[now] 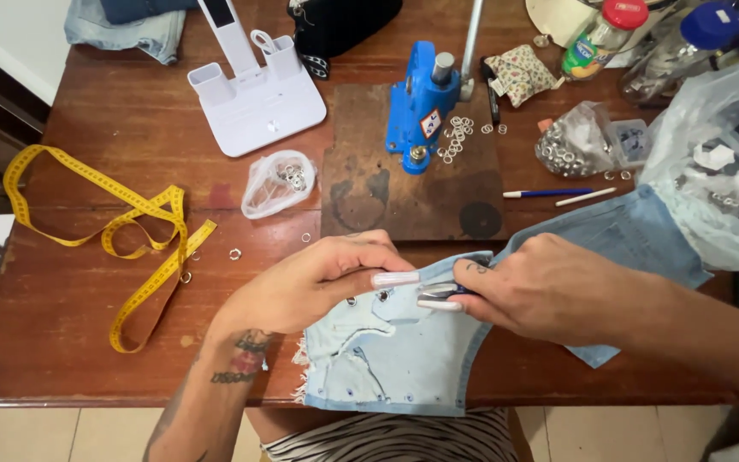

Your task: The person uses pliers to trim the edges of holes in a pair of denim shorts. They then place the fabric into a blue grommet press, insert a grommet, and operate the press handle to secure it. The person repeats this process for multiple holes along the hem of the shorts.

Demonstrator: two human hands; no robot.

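- The light-blue denim garment [387, 359] lies at the near edge of the table [70, 342], its lower part hanging over that edge towards the person's lap.
- Several small metal eyelets already sit in the denim: two near the left hand's fingertips and a row along the bottom hem. Judging from this, part of the eyelet work is done; how many are left I cannot tell.
- The left hand [318, 278] lies on the fabric, fingers closed down flat to pin it, long pale nails pointing right.
- The right hand [549, 287] is closed around a small dark-handled tool [442, 293], its tip touching the denim just beside the left fingertips. What kind of tool it is stays too hidden to tell.
- The blue hand press [421, 103] stands on a dark wooden board [387, 197] towards the far middle of the table, with loose silver eyelets [459, 137] scattered just beside it.
- A small clear bag of eyelets [277, 182] lies left of the board; a fuller bag [570, 141] lies to the right.
- A yellow tape measure [121, 231] curls over the left side of the table.
- A white stand [254, 98] sits towards the far left, a floral pincushion [519, 73] towards the far right.
- A blue pen [549, 192] and a white stick lie right of the board.
- The table is reddish-brown worn wood; pale floor tiles show below its near edge.
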